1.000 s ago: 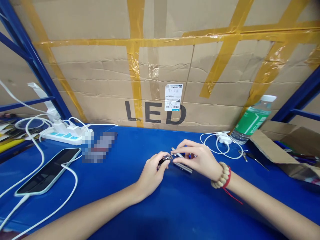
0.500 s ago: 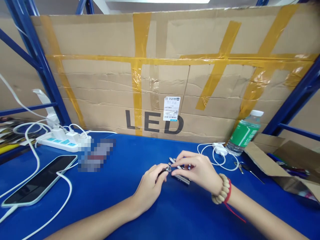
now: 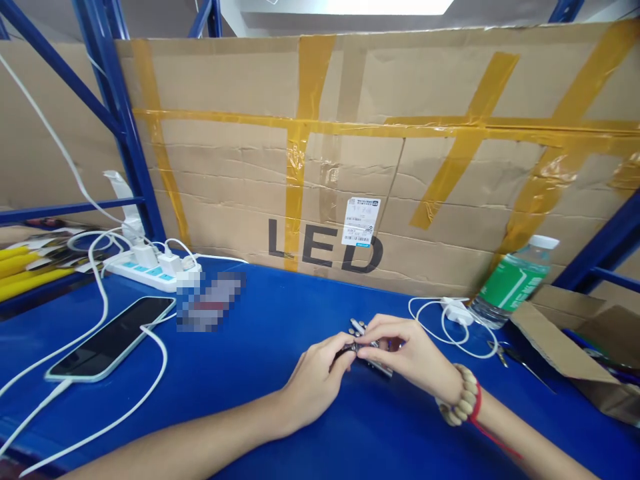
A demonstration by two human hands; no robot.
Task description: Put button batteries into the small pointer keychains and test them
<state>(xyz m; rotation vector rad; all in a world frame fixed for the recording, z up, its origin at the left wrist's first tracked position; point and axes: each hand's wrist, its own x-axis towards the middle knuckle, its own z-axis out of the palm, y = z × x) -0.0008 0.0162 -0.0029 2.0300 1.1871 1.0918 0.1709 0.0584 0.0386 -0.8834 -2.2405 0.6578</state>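
My left hand [image 3: 317,380] and my right hand [image 3: 407,350] meet over the blue table [image 3: 260,347], fingertips together. Both pinch a small dark metal part [image 3: 356,348] between them. The left fingers curl round its dark end; the right thumb and forefinger hold the silvery end. A few small silver cylinders [image 3: 359,326] lie on the table just behind the fingers, with another metal piece under the right hand. A beaded bracelet [image 3: 463,403] with a red cord is on my right wrist.
A phone [image 3: 113,337] on a white cable lies at the left, near a power strip [image 3: 150,270] with plugs. A taped cardboard sheet marked LED [image 3: 325,247] stands behind. At the right are a green-labelled bottle [image 3: 515,280], a white charger [image 3: 453,310], scissors [image 3: 515,357] and an open carton [image 3: 575,340].
My view has tilted up and shifted, so everything sits lower in frame. My hands have closed together; the two pieces held apart earlier now meet at the fingertips.
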